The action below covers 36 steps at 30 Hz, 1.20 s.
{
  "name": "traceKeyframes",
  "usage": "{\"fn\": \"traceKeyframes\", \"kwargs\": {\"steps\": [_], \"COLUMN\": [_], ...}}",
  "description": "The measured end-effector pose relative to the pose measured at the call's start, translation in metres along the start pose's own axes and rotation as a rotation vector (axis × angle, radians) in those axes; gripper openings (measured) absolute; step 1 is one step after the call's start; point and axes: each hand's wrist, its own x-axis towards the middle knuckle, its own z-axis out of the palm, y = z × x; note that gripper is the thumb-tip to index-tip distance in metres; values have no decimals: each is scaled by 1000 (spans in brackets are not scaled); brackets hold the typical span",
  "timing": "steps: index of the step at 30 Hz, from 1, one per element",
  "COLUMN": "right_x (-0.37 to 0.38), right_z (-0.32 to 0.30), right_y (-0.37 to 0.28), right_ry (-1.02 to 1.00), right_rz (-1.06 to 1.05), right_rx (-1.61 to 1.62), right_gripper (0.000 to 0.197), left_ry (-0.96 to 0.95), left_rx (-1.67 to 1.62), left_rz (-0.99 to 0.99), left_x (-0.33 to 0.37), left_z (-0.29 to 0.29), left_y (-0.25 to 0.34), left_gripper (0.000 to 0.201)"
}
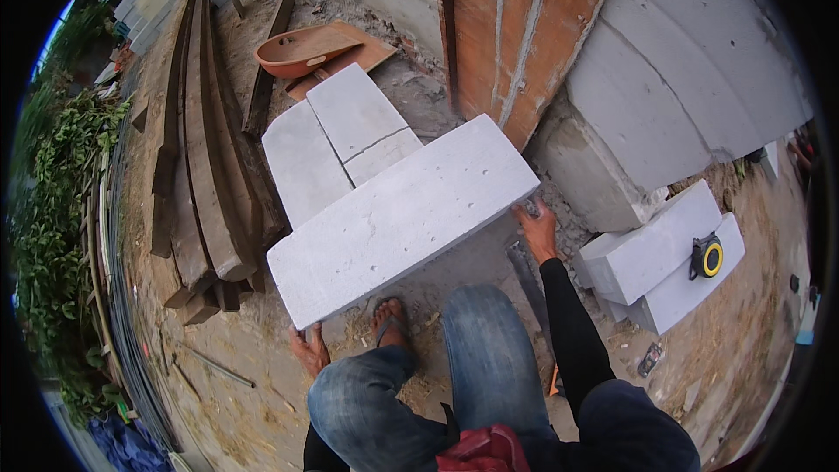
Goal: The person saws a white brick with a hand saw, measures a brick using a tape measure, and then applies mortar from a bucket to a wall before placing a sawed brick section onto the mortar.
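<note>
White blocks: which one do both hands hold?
The long block across the middle: the left hand and right hand hold it, one near each end; no hand touches the other blocks.

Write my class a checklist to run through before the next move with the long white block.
1. Right hand touching the long white block near its right end: ok.
2. Left hand at its left end: ok.
3. Firm grip beneath: cannot tell; the underside is hidden.
4. Sandaled foot protected: not ok; the toes are bare.
5. Tape measure off the long white block: ok; it rests on the side blocks.
</note>
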Motion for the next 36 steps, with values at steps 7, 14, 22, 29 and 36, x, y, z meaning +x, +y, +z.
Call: {"fn": "traceKeyframes", "kwargs": {"steps": [7,14,22,29,36], "right_x": [14,-157,-122,-135,-213], "right_z": [-6,-52,-316,-261,6], "right_y": [8,-142,-187,-214,-227], "right_ry": [-28,-250,445,288,-315], "right_rz": [24,-402,-407,-441,-350], "right_rx": [-158,-126,-1214,-641,489], "right_gripper": [101,30,49,37,27], "left_ry": [-45,-157,-156,-541,-980], "left_rx": [224,560,128,14,-243], "left_rz": [-31,-304,-146,194,-66], "left_x": [5,42,52,25,-78], "left_z": [34,-10,-3,54,134], "left_y": [-8,12,112,328,378], "left_gripper": [55,77,83,70,82]}}
